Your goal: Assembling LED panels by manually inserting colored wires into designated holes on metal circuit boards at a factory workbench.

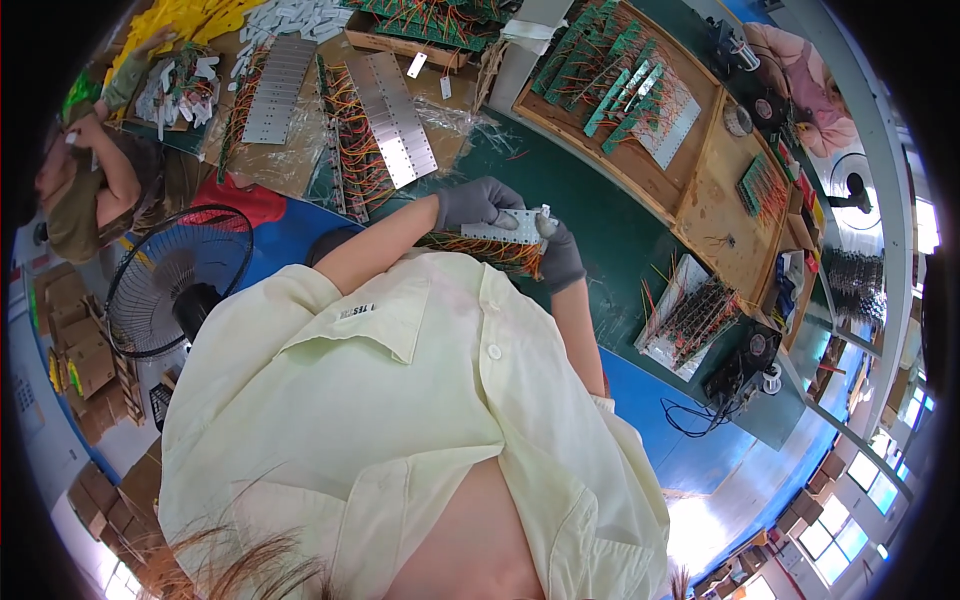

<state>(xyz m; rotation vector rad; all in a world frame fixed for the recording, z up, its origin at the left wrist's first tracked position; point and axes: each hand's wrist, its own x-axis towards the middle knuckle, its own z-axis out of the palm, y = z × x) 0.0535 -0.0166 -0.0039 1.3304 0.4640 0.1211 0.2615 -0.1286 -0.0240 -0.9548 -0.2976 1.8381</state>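
Observation:
Close to my body I hold a narrow pale panel [490, 233] with rows of small holes; orange and red wires [500, 253] hang from its near edge. My left hand [474, 203], in a grey glove, is closed with its fingertips on the panel's far edge. At the panel's right end, my gloved right hand [563, 260] grips it with the thumb on top. A small white piece [546, 213] sits by the right fingertips at that corner; whether it is held or fixed to the panel I cannot tell.
Left of my hands lie long metal panels [392, 110] and wire bundles [350, 170]. A wooden tray [690, 190] with green circuit boards [610, 90] stands far right. Another wired panel [690, 315] lies right, near a black device [745, 360]. A fan [180, 280] stands left; other people sit nearby.

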